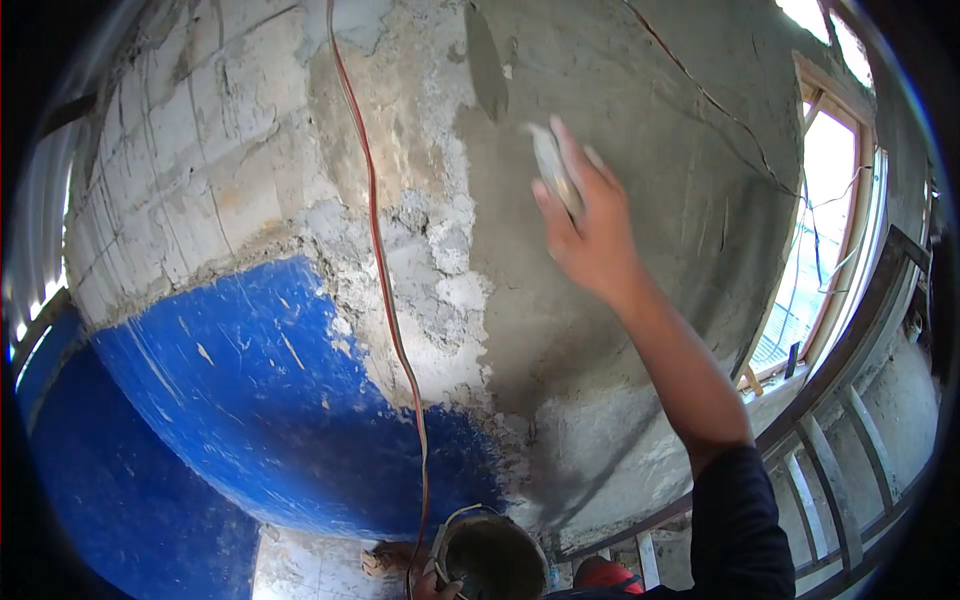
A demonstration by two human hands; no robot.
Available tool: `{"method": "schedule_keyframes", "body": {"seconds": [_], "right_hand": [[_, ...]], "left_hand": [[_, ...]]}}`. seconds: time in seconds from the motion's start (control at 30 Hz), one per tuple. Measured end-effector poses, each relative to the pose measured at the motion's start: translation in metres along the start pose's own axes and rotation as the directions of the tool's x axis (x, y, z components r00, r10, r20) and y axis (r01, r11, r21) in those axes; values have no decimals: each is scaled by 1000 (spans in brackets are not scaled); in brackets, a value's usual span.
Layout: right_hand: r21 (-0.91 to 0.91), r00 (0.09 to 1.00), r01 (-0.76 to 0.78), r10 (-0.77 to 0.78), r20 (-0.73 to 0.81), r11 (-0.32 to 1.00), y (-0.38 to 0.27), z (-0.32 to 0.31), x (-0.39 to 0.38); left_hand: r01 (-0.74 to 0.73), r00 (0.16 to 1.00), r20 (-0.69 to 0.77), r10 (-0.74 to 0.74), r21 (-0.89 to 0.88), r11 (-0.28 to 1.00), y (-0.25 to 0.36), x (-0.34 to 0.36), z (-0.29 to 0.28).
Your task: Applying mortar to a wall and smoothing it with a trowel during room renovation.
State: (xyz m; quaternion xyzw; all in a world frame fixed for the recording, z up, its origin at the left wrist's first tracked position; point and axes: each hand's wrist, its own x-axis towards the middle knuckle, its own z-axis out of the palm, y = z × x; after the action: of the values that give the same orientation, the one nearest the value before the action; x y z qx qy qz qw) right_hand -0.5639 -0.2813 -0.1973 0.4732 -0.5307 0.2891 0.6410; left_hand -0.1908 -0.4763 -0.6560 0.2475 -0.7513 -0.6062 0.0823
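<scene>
My right hand is raised against the wall, fingers closed round a pale, flat hand tool. Motion blurs the tool, so I cannot tell its exact kind. Around it lies smooth grey plaster, with a darker wet-looking patch up to the left. At the bottom edge, my left hand grips the rim of a round bucket with a wire handle. Dark grey matter lies inside the bucket. Much of the left hand is cut off by the picture's edge.
A red-brown cable hangs down the wall, and a thinner wire crosses the upper right. Bare, rough blockwork and blue-painted wall are on the left. A window and a wooden ladder-like frame stand at the right.
</scene>
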Motion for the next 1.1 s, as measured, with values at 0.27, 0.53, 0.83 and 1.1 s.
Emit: {"method": "schedule_keyframes", "body": {"seconds": [0.27,0.53,0.83,1.1], "right_hand": [[-533,894,-193,371,251,824,12,58,79],[-452,767,-261,467,439,853,-27,21,41],[-520,845,-43,309,436,853,36,31,122],[-482,776,-170,418,473,860,-15,11,46]], "left_hand": [[-47,994,-96,44,-38,998,-21,15,1],[247,958,-88,-274,-234,940,-18,-4,-15],[-64,987,-144,74,68,996,-57,12,4],[-91,996,24,89,128,988,-16,5,-16]]}}
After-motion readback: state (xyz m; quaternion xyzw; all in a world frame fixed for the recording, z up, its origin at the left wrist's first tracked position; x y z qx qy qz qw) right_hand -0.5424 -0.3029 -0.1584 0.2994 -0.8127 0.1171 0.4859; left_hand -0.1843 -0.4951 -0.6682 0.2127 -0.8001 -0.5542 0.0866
